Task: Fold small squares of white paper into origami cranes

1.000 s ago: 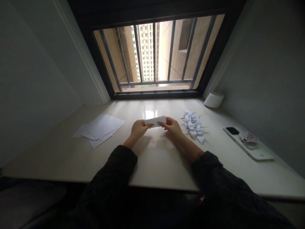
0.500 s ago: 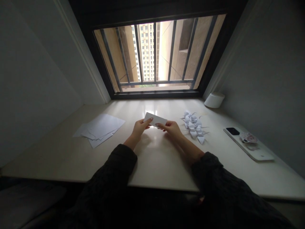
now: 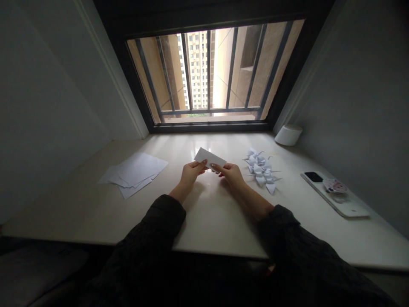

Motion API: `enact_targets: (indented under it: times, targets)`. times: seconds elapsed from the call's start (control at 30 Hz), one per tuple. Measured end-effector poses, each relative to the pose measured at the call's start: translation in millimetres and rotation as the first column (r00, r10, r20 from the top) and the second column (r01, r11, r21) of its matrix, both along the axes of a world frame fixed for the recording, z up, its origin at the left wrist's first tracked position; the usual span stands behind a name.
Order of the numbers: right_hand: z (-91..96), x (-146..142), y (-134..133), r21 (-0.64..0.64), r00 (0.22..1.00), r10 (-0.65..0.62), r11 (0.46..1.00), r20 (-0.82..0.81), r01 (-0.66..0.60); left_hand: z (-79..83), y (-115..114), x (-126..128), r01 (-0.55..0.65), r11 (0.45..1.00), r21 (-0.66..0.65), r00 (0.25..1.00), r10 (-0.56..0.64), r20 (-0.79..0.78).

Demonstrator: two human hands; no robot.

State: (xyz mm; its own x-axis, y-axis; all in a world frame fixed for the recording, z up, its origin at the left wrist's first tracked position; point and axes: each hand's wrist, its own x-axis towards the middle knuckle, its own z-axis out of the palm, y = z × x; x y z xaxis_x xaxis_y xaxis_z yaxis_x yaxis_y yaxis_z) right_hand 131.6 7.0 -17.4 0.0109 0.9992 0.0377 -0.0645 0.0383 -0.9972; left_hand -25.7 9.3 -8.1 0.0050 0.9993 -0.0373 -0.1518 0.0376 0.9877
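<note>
A white folded sheet of paper [image 3: 210, 157], rectangular and slightly tilted, is held up above the middle of the table. My left hand [image 3: 191, 172] pinches its lower left part, the thumb on the near face. On the lower right, my right hand [image 3: 230, 172] grips the same paper, thumb also in front. The other fingers of both hands are mostly hidden behind it. To the right of my right hand lies a cluster of several white folded paper cranes [image 3: 260, 168]. Loose white paper sheets [image 3: 140, 170] lie overlapping at the left.
A white phone [image 3: 335, 196] with a round grip on its back lies at the right. Behind it, a white cylindrical object [image 3: 288, 134] stands by the right wall. A barred window [image 3: 209, 127] rises at the back of the pale tabletop [image 3: 217, 221].
Both hands have stayed on the folded paper. The paper has shifted slightly, and the thumbs have moved a little along its lower edge.
</note>
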Motion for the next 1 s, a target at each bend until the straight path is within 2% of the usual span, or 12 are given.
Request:
enact_targets:
  times: [0.17,0.3,0.47,0.63,1.0]
  targets:
    - [0.8,-0.6,-1.0,0.000,0.999,-0.023,1.000,-0.022,0.023,0.4,-2.0,-0.2,0.007,1.000,0.028,0.999,-0.006,-0.052]
    - [-0.5,-1.2,-0.2,0.002,0.998,-0.056,0.998,-0.038,0.056,-2.6,-1.9,0.1,0.031,1.000,0.001,0.993,-0.031,-0.111]
    - [-3.7,-2.6,1.7,-0.013,0.998,-0.058,0.998,-0.022,0.058,-2.3,-3.1,2.0,0.013,1.000,0.018,0.989,-0.010,-0.149]
    - [-3.9,-4.2,1.6,-0.017,0.999,-0.036,0.999,0.041,0.037,-0.3,-3.9,2.5,-0.039,0.999,0.014,0.993,0.040,-0.109]
    - [-4.4,-4.0,-0.2,-0.008,0.998,-0.023,1.000,0.056,0.024,1.7,-0.9,-2.9,-0.144,0.989,-0.036,0.989,0.145,0.032]
